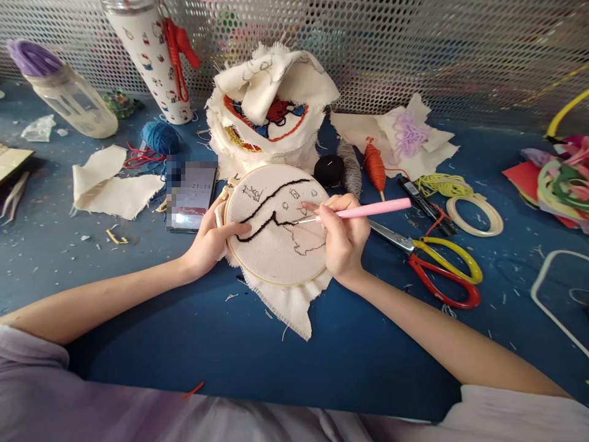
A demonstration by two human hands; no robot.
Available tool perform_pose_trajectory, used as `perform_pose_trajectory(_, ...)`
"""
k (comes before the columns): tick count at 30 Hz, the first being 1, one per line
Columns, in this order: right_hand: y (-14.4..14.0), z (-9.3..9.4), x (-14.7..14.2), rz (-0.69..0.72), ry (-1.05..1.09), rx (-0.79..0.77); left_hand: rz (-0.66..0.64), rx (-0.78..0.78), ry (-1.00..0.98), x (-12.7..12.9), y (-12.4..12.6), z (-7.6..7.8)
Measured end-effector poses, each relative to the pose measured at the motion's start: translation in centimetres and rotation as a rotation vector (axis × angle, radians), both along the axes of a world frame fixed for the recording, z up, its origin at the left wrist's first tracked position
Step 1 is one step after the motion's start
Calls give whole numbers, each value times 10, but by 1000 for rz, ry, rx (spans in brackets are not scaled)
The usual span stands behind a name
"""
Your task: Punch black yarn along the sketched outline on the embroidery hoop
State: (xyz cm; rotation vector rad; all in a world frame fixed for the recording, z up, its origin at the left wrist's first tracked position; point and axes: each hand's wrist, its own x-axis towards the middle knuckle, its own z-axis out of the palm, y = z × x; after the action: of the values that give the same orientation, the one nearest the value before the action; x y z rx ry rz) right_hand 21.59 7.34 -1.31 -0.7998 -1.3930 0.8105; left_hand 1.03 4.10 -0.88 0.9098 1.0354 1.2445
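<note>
White cloth is stretched in a round embroidery hoop (276,258), with pencil lines and a raised black yarn outline on it. My left hand (207,239) grips the hoop at its left rim, thumb lying on the cloth over the black line. In my right hand (344,239) is a punch needle (377,209) with a pink handle, held like a pen. Its metal tip meets the cloth near the right end of the lower black line. Frayed cloth hangs below the hoop. Just behind it sits a black yarn ball (329,170).
Scissors (444,270) with yellow and red handles lie right of my right hand. A phone (193,196) is left of the hoop. Behind stand stacked embroidered cloths (276,123), a tumbler (150,61) and a perforated metal screen (391,55). Orange yarn (374,167) lies at right.
</note>
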Motion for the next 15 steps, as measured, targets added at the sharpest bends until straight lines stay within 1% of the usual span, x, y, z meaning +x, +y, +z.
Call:
perform_pose_trajectory(4,-1,0,0,8,5,10,2,-2,-8,0,0,1)
perform_pose_trajectory(7,-2,0,1,4,-62,34,-9,-3,-17,1,0,3)
perform_pose_trajectory(10,-3,0,1,-1,-212,99,-11,-4,-12,1,-1,4)
perform_pose_trajectory(13,-4,3,1,-16,-413,195,-11,-8,-7,1,-2,5)
perform_pose_trajectory(15,-4,5,1,-12,-535,225,-9,-6,-6,1,-3,5)
